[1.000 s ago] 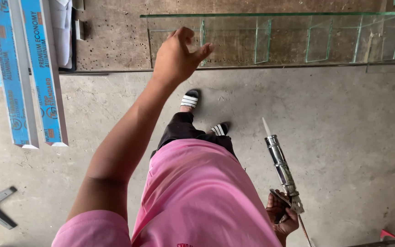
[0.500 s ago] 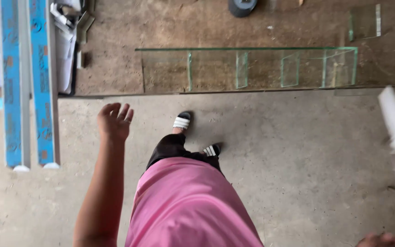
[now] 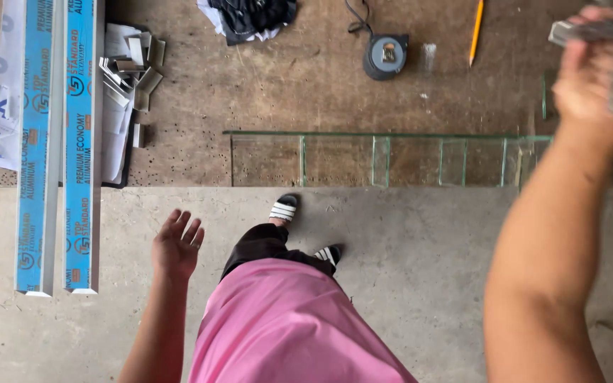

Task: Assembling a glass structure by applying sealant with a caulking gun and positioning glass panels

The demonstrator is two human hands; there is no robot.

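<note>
Worktop [image 3: 321,85]: far side, beyond floor [image 3: 427,284].
Glass strips [image 3: 391,159]: on worktop's near edge, w/ feet just below.
Tape measure [image 3: 384,55]: behind glass, pencil [image 3: 476,28] to its right.
Alu profiles [image 3: 54,142]: far left, overhanging edge.
Offcuts [image 3: 130,67]: just right of profiles.
Left hand [image 3: 176,247]: over floor, betw. profiles & legs.
Right hand [image 3: 594,71]: top right, above glass end.

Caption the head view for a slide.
Standing at a worktable edge, right hand raised gripping a caulking gun, left hand open and empty, glass frame lying ahead.
</note>
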